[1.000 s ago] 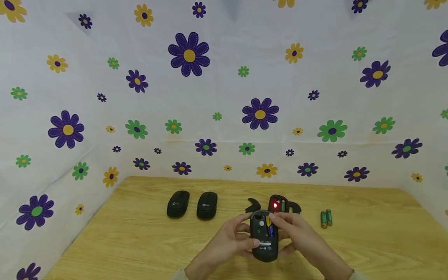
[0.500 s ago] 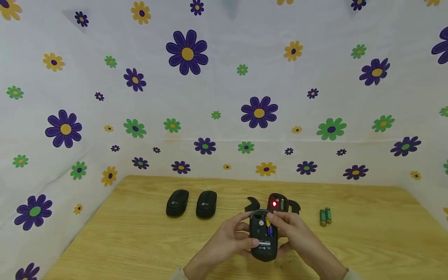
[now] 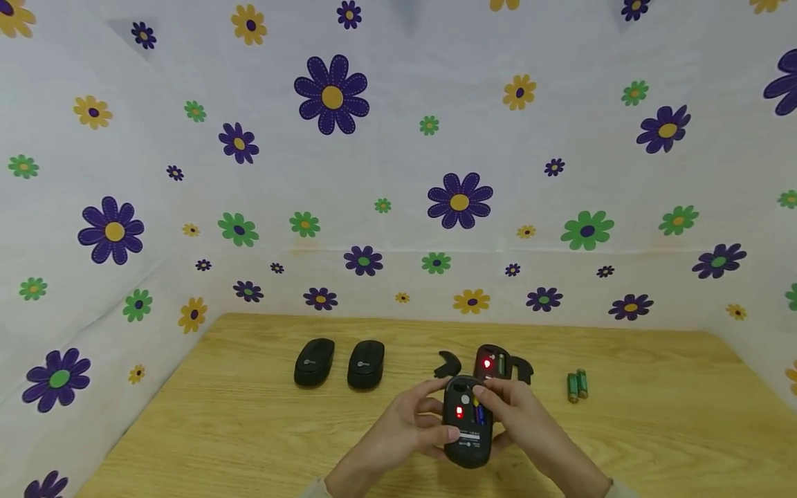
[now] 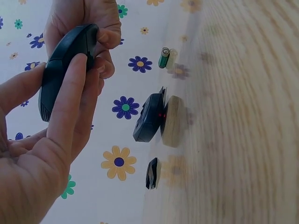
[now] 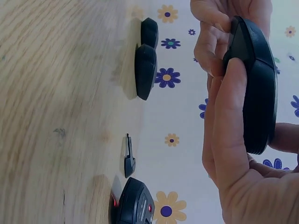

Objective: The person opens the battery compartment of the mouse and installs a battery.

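Fingers curled, left hand (image 3: 411, 425) and right hand (image 3: 517, 411) grip an upturned mouse (image 3: 465, 423) between them, right thumb (image 3: 484, 395) at its battery slot (image 3: 480, 415).

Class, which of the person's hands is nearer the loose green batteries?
Right: the right hand is left of the loose green batteries; the left hand is farther left, gripping the held mouse's left side.

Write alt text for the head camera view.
A left hand and a right hand hold an upturned black mouse, its red light glowing, the right thumb at its blue-and-yellow battery. Beyond, on a wooden table, lie a second upturned mouse, two black pieces, two green batteries and, at left, two more mice.
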The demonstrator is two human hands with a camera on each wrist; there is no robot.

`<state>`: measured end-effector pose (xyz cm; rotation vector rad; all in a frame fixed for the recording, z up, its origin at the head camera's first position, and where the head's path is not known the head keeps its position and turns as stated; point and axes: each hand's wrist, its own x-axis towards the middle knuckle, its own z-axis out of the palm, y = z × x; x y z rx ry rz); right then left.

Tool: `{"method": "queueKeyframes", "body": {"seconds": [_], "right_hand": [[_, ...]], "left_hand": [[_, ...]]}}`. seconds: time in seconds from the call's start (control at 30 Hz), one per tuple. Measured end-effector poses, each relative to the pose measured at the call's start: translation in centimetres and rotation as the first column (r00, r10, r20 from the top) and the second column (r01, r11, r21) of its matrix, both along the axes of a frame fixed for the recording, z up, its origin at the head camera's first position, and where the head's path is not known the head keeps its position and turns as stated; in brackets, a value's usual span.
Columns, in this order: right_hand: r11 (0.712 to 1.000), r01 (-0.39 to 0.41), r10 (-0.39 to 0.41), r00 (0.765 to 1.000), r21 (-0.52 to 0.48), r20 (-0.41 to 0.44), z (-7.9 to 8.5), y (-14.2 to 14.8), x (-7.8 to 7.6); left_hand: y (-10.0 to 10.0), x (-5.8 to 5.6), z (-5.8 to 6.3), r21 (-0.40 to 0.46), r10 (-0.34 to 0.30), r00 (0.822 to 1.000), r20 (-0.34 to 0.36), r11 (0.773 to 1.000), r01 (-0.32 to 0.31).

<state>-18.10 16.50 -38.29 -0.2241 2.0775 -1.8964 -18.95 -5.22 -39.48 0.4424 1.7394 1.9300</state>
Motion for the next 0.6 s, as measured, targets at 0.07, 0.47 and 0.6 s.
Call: {"method": "queueKeyframes", "body": {"seconds": [0.07,0.47,0.6], "right_hand": [[1.000,-0.010,0.010,1.000,-0.006,-0.009,0.02,-0.01,0.02],[0.997,-0.057,0.057,0.998,-0.041,-0.010,-0.05,0.31,-0.12],[0.997,-0.060,0.060,0.998,-0.042,-0.012,-0.06,0.37,-0.14]], "left_hand": [[-0.04,-0.01,-0.01,-0.004,-0.001,1.000,-0.002,1.000,0.001],[-0.15,-0.11,-0.06,-0.003,-0.012,1.000,-0.008,1.000,0.012],[-0.12,-0.13,0.08,-0.016,-0.005,1.000,-0.005,1.000,0.005]]}}
